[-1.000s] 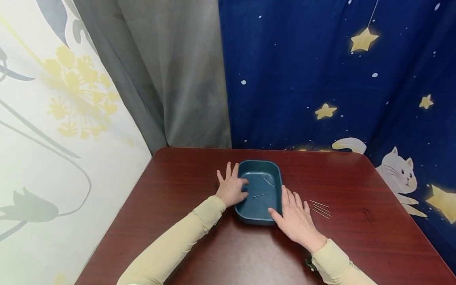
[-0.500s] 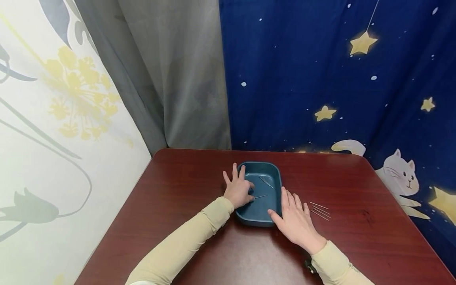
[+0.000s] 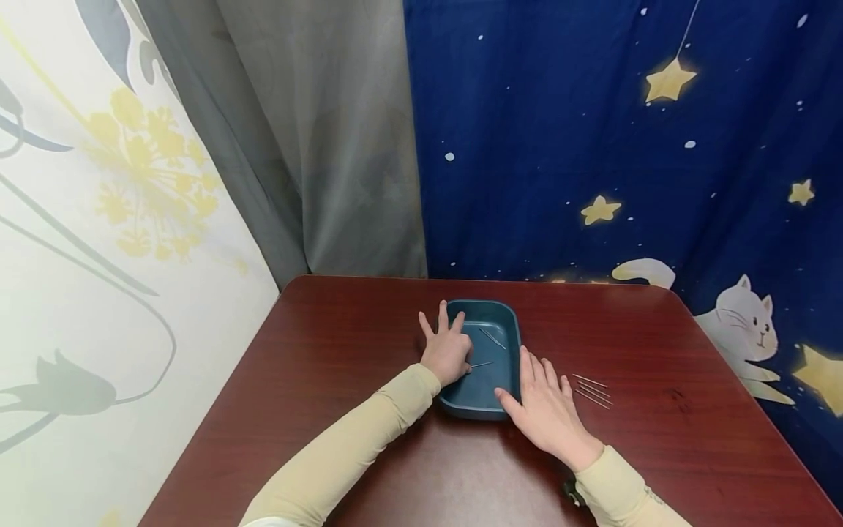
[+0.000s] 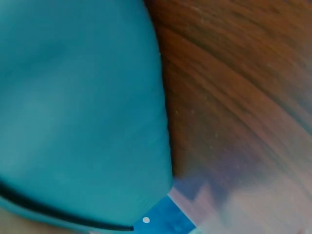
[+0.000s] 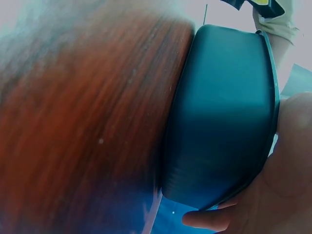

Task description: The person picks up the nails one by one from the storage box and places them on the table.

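Note:
A dark teal rectangular tray (image 3: 484, 404) stands on the brown table. Over its left rim reaches my left hand (image 3: 446, 356), thumb and index finger pinching the left end of a thin metal pin (image 3: 483, 364) on the tray floor; the other fingers are spread. Farther back in the tray lie two more thin pins (image 3: 492, 338), side by side. My right hand (image 3: 548, 410) rests along the right rim, fingers straight, thumb over the edge. In the left wrist view the tray's outer wall (image 4: 83, 112) hides the left fingers. The right wrist view shows the right hand (image 5: 273, 195) against the tray.
Several thin metal pins (image 3: 593, 390) lie in a loose row on the table (image 3: 691, 439), to the right of the right hand. Behind the table hang a grey curtain (image 3: 356, 146) and a blue star-patterned curtain (image 3: 527, 146). A pale flowered curtain (image 3: 165, 307) borders the left side.
My left hand has moved right and farther into the tray, and its thumb and index finger have closed on the pin's left end. The right hand has stayed in place.

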Demonstrator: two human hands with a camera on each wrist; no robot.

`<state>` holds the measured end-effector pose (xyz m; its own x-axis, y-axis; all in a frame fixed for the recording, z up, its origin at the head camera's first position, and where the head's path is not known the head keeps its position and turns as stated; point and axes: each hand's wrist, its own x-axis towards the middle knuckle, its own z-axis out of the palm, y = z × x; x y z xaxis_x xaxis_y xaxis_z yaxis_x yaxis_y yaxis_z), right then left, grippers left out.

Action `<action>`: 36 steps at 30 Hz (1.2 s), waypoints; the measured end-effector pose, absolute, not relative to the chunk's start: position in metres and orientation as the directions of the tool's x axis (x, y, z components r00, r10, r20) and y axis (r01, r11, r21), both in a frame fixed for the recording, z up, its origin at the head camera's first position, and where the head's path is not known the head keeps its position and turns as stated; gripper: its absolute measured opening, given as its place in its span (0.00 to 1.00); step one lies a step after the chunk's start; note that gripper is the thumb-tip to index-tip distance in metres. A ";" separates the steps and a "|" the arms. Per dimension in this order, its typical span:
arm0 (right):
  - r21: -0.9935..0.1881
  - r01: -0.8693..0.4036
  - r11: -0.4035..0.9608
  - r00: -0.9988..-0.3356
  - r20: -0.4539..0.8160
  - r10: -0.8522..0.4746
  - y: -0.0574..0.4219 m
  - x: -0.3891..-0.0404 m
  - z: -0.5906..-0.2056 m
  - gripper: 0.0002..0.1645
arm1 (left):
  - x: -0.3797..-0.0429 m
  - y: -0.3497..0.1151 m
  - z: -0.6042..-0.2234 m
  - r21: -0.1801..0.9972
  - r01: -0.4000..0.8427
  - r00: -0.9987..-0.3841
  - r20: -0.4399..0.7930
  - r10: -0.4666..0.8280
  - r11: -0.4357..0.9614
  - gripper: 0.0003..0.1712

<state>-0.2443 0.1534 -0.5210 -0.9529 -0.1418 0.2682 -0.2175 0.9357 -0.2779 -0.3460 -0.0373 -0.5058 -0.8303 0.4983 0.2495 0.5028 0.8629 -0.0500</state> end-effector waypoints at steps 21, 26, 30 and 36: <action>-0.272 -0.222 0.936 -0.953 0.266 -0.149 0.151 -0.243 -0.517 0.55 | -0.346 -0.037 -0.506 -0.057 0.531 -0.817 0.230 0.529 0.845 0.11; -0.269 -0.221 0.937 -0.953 0.262 -0.150 0.151 -0.243 -0.518 0.56 | -0.348 -0.036 -0.507 -0.022 0.519 -0.830 0.224 0.510 0.854 0.09; -0.269 -0.221 0.938 -0.954 0.259 -0.151 0.151 -0.243 -0.517 0.56 | -0.347 -0.036 -0.506 -0.004 0.508 -0.833 0.252 0.492 0.861 0.07; -0.256 -0.224 0.940 -0.951 0.267 -0.154 0.152 -0.243 -0.515 0.56 | -0.346 -0.038 -0.504 0.030 0.510 -0.827 0.290 0.481 0.859 0.10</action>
<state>-0.2425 0.1515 -0.5151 -0.9514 -0.1542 0.2667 -0.2241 0.9404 -0.2559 -0.3459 -0.0376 -0.5041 -0.8272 0.4810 0.2904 0.5103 0.8595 0.0301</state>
